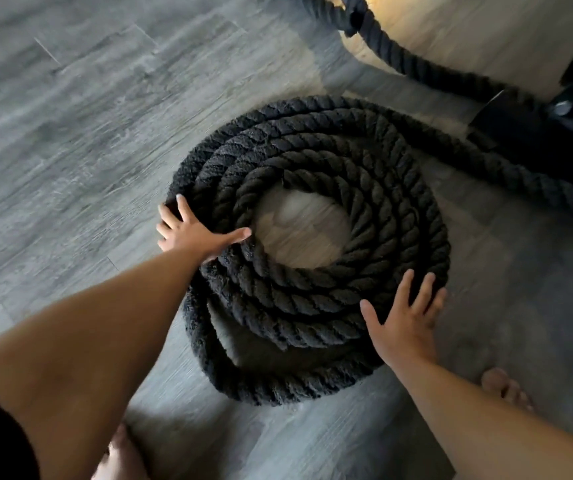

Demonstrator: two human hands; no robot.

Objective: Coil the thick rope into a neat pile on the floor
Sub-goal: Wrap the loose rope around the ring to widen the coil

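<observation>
We find the thick rope (312, 299) lying on the grey plank floor (70, 133) as a flat spiral of several turns, with a bare patch of floor showing in its middle. At the near side one outer turn bulges away from the rest, leaving a gap. A loose length (520, 181) leaves the coil at the far right and runs toward a dark object (537, 133) that we cannot identify; a further stretch lies beyond it across a pale surface (468, 46). The left hand (191, 233) lies flat on the left side of the coil, fingers straight and spread, thumb reaching toward the centre. The right hand (402, 323) lies flat on the near right turns, fingers likewise spread. Neither hand curls round the rope, and the two are well apart, on opposite sides of the pile. A bare foot (506, 386) stands near the right forearm; another (122, 455) shows at the bottom edge.
</observation>
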